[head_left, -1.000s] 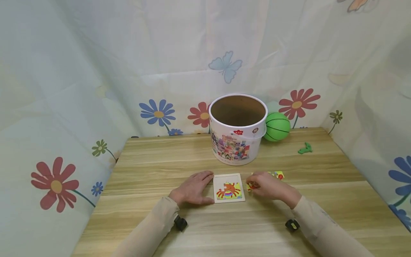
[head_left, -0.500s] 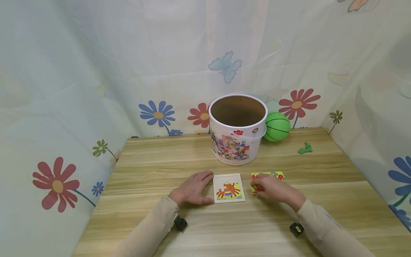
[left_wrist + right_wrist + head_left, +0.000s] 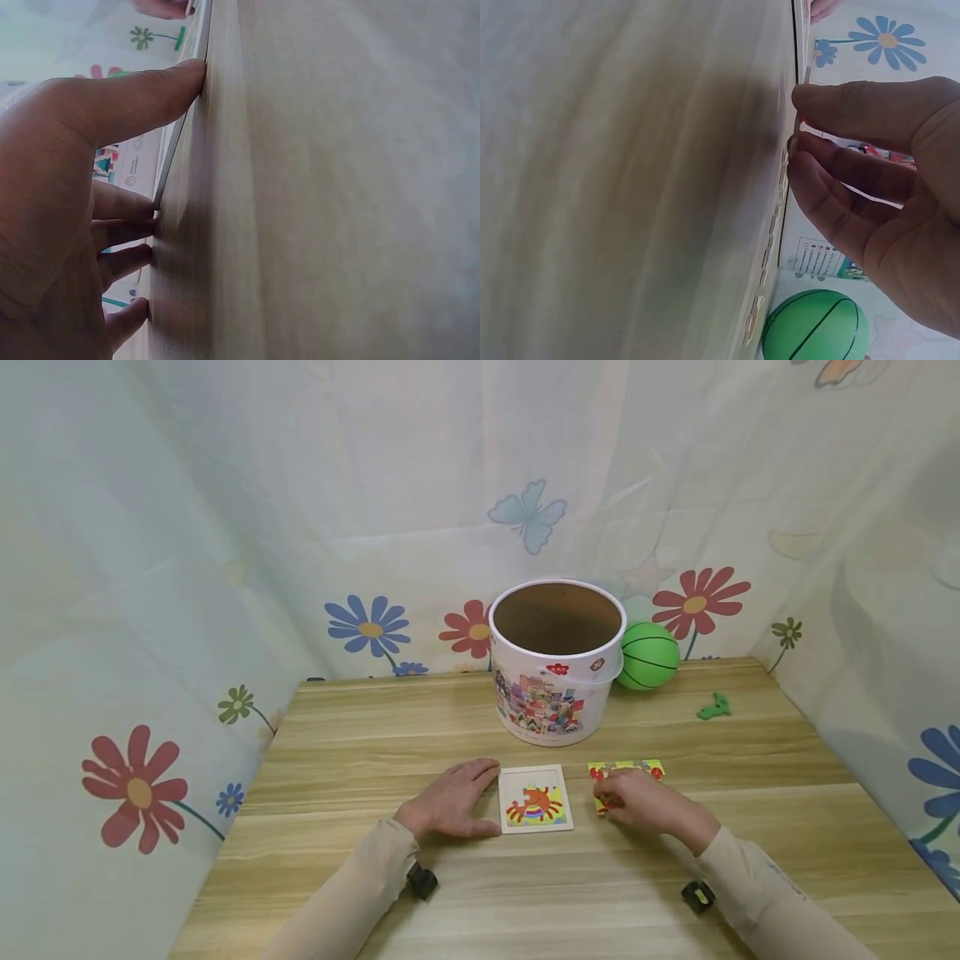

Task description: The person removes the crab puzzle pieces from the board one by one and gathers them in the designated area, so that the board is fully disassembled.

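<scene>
In front of the bucket (image 3: 553,702) lies the puzzle tray (image 3: 529,778); front-right of it, puzzle pieces (image 3: 653,768); right, the basketball (image 3: 650,657); farther right, a toy (image 3: 715,707).

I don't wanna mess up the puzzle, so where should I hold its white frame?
Probably by the right rim of the white frame, coming from the right: it lies flat, that thin, straight edge is uncovered, and the left hand touches the opposite side.

Right fingers (image 3: 618,783) partly hide a puzzle piece (image 3: 602,807); the bucket (image 3: 551,697) overlaps the green ball (image 3: 651,657); the head view crops both sleeves (image 3: 341,889).
</scene>
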Available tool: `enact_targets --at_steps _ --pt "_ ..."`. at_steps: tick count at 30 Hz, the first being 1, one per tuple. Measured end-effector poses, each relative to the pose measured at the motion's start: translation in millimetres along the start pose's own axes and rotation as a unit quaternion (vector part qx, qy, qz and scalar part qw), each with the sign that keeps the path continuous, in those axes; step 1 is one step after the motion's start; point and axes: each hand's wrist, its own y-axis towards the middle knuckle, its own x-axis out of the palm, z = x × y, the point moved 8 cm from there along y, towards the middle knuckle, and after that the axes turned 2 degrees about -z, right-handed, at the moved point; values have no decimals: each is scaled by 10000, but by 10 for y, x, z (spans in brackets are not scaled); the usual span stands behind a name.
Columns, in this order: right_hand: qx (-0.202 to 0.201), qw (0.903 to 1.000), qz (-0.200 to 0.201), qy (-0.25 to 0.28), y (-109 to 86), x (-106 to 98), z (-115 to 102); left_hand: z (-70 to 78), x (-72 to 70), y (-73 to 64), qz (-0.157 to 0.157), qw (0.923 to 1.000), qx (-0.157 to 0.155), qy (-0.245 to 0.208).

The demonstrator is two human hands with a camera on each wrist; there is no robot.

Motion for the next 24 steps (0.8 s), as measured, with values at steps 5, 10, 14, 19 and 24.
enact_targets --at_steps 5,10,14,19,24 --pt "3 10000 -16 -34 -11 15 6 13 -12 -6 26 10000 13 -29" --pt "13 10000 -35 -56 -22 26 17 27 -23 -11 47 10000 13 -65" --pt "-78 9999 -51 -48 -22 21 8 17 -16 -8 52 10000 8 -68" --pt "-115 9999 -108 -41 -18 14 -1 -3 0 1 33 10000 -3 -69" --pt "-9 9999 -97 36 -14 24 8 -3 3 -1 37 10000 -4 -56"
